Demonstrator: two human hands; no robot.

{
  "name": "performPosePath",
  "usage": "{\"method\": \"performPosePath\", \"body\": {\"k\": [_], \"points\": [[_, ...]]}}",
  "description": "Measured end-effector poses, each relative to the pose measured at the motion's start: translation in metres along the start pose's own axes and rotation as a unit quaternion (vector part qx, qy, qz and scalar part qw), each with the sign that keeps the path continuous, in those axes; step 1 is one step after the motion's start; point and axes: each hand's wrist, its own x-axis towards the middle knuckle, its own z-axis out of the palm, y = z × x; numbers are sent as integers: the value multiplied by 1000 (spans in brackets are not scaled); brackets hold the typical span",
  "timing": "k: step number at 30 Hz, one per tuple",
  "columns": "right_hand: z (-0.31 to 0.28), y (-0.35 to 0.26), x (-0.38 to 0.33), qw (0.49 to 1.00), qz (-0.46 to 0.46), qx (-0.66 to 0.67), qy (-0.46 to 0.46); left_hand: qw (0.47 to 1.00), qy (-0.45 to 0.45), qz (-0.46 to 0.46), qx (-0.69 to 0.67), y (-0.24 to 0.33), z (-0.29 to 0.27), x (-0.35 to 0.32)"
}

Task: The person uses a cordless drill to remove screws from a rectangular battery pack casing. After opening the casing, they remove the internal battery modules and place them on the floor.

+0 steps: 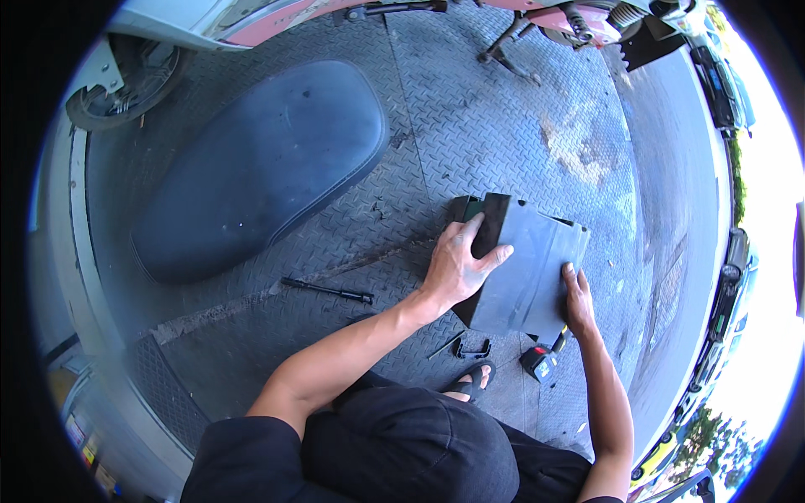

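A dark grey plastic box-like part [532,272] with a flat panel on top is tilted above the metal floor between my hands. My left hand [459,261] grips its left edge, thumb over the panel and fingers reaching toward the dark side. Along the right edge, my right hand [579,300] is closed on the part with the thumb on top; its other fingers are partly hidden. Just below the part lie a small black bracket [475,349], a thin metal rod [446,345] and a black-and-red block [539,362] that may be a tool battery.
A black scooter seat [268,168] lies on the chequered metal floor [470,109] to the left. A black ratchet-like tool [327,290] rests below it. Scooters with a wheel [126,92] and a stand [507,54] occupy the far side. A sandaled foot [474,381] is close by.
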Motion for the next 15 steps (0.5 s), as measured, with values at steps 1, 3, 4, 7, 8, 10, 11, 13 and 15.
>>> {"method": "performPosePath", "body": {"k": [1,3,4,7,8,10,11,13,15], "points": [[-1,4,5,999,34,-13,-3,1000,-6,-8,6,1,1,2],[4,15,19,996,78,-32,0,999,12,-27,30,1,9,9],[7,22,25,998,60,-17,-28,999,19,-27,36,-3,9,10],[16,41,35,1000,25,-13,-10,998,16,-40,42,-17,11,9],[20,46,36,999,0,-36,-13,998,12,-46,34,-22,11,6],[25,49,34,995,-28,-94,8,997,2,-57,43,-31,11,-4],[27,48,33,995,-35,-94,2,998,10,-36,44,-34,12,-11],[31,44,30,993,-32,-112,13,997,18,0,74,-36,15,-25],[36,40,26,986,-42,-154,44,989,21,49,135,-38,16,-38]]}}
